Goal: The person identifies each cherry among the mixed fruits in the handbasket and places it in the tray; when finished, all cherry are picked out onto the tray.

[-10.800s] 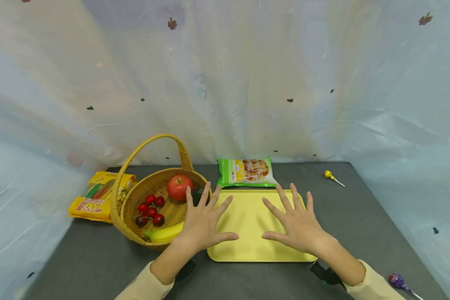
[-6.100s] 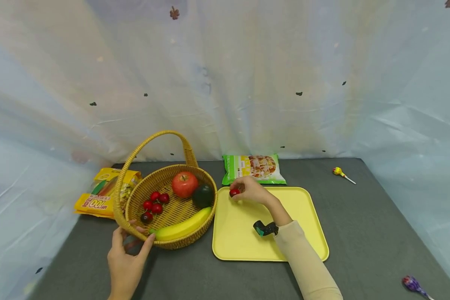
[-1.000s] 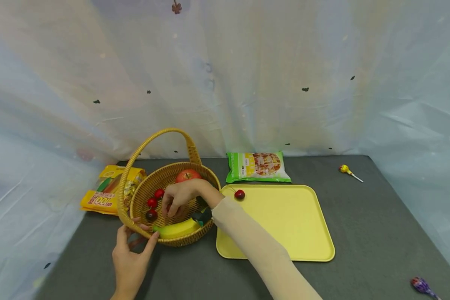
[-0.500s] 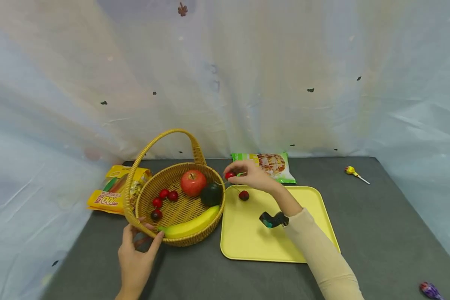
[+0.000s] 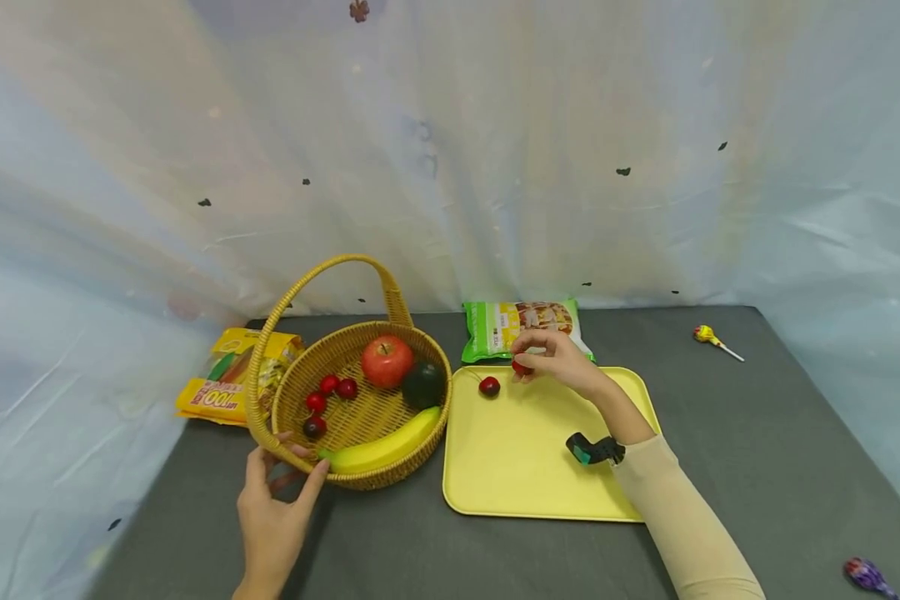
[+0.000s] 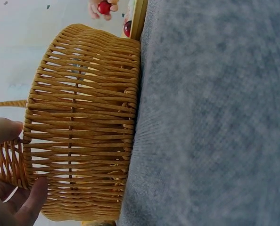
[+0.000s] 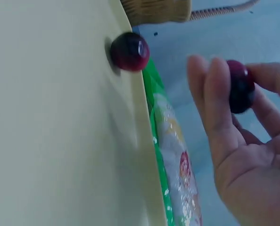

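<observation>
My left hand [image 5: 273,517] grips the near left rim of the yellow wicker basket [image 6: 81,127], close to the foot of its handle. Inside lie a red apple [image 5: 387,362], a dark green avocado-like fruit [image 5: 423,385], a banana [image 5: 382,447] and several cherries [image 5: 315,402]. My right hand [image 5: 562,364] pinches one cherry [image 7: 241,87] between thumb and fingers, above the far part of the yellow tray [image 5: 525,467]. Another cherry [image 5: 489,387] rests on the tray near its far left corner, left of the right hand.
Behind the tray lies a green and white food packet [image 5: 487,332]. A yellow snack bag [image 5: 232,379] sits left of the basket. Two lollipops, one yellow [image 5: 708,337] and one purple [image 5: 866,575], lie to the right on the grey table [image 5: 757,450]. A pale curtain hangs at the back.
My right hand has lifted a cherry out of the basket and carried it right, over the tray. One cherry fewer lies in the basket. My left hand still holds the basket rim.
</observation>
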Tool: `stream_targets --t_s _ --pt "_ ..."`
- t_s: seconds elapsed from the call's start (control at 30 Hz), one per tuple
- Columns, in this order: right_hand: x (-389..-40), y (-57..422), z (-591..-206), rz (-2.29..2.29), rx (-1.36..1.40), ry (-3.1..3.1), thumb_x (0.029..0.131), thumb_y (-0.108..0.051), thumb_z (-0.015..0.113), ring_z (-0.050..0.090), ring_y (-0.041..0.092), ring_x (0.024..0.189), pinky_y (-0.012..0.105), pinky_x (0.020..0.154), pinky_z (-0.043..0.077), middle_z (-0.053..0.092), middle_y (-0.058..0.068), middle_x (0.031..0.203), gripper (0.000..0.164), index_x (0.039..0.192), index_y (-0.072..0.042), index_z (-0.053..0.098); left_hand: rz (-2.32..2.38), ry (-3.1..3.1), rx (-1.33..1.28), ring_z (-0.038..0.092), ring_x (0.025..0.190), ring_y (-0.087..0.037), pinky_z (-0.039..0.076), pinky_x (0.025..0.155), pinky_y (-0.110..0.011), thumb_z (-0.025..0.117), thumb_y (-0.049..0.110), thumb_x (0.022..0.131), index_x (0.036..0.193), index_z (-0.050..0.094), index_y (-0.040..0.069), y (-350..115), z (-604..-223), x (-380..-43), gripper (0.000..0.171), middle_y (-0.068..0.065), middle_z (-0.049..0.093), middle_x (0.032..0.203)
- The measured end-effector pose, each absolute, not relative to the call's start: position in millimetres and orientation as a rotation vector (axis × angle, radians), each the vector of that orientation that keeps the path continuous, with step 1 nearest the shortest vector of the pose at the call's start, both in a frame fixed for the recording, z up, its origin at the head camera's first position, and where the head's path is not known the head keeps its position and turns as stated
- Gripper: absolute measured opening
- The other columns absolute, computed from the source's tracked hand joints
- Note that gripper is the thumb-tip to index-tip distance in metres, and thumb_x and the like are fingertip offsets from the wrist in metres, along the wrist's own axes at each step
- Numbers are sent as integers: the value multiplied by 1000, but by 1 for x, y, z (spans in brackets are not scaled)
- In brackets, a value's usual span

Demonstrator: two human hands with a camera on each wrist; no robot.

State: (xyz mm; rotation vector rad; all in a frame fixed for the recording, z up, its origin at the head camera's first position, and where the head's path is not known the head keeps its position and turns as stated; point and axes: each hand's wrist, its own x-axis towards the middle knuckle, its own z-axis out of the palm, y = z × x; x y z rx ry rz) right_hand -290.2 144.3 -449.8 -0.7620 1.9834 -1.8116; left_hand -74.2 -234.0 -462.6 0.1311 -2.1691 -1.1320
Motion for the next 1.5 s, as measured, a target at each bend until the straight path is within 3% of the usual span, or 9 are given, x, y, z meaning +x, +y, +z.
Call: stream_targets --t_s 0.13,0.3,0.43,0.57,0.73,1.03,1.33,1.5 --pt "-291 150 -452 -1739 -738 1983 99 -4 62 67 46 97 53 84 58 50 36 130 36 125 19 54 -1132 -2162 128 59 96 -4 55 71 -12 82 -5 79 129 54 -2 -234 -462 -74 58 -2 64 101" --pt "-293 151 -456 -1560 -796 2033 93 0 69 68 43 95 38 73 60 40 32 145 35 124 13 59 -1125 -2157 135 59 96 -4 54 70 -11 83 -4 79 129 54 -1 -234 -461 -74 59 -3 64 101" --pt "-295 147 -459 -1450 -866 2116 91 -1 71 68 36 76 34 60 58 61 29 119 30 119 9 63 -1135 -2142 125 59 97 -3 54 70 -10 82 -5 79 130 54 -1 -235 -460 -74 58 -5 64 102" --pt "-295 145 -462 -1400 -889 2170 89 -1 73 62 30 64 32 53 54 68 18 93 27 114 8 65 -1134 -2140 134 59 98 -3 54 70 -11 82 -4 79 131 53 -1 -235 -460 -74 59 -6 65 102" --pt "-294 143 -466 -1399 -896 2183 88 1 74 61 25 62 30 54 54 66 18 95 26 111 8 64 -1130 -2156 154 58 98 -2 54 70 -11 82 -3 80 131 52 -2 -235 -460 -74 59 -4 64 102" --pt "-290 142 -469 -1339 -893 2291 86 5 75 58 32 65 27 54 49 62 28 105 28 111 12 64 -1140 -2166 170 58 97 -2 54 70 -12 82 -4 80 131 52 -3 -233 -461 -74 60 -6 65 102" --pt "-288 143 -468 -1290 -874 2324 85 -1 78 54 17 61 25 54 48 66 18 97 27 109 5 67 -1121 -2178 184 57 99 -1 53 71 -10 82 -5 79 131 52 -2 -232 -462 -74 60 -2 64 100" --pt "-287 149 -460 -1334 -868 2293 90 -1 73 61 24 61 32 55 54 62 21 103 27 113 9 64 -1134 -2171 163 58 99 -2 54 71 -10 82 -4 79 132 52 -2 -232 -462 -75 60 -3 64 101"
